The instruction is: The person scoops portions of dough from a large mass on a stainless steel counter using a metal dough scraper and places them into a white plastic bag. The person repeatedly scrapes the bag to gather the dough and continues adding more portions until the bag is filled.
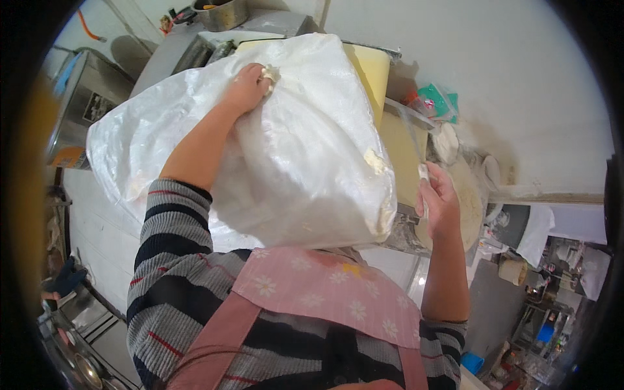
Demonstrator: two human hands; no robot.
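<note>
A large white woven plastic sack (302, 146) covers the middle of the work surface, with patches of pale dough on its right edge. My left hand (247, 87) rests on the sack's upper part, its fingers curled at a lump of pale dough (269, 75). To the right of the sack, my right hand (438, 197) grips the pale handle of a long thin blade (413, 130), which points up and away over a pale board. A yellow block or board (373, 73) shows from under the sack's upper right side.
A metal bowl (222, 15) stands at the top. At the left is a metal canister (97, 92). Right of my right hand lies a floury round mass (465, 209). A green and red plastic packet (438, 102) lies by the wall. Shelves with goods (551, 317) stand lower right.
</note>
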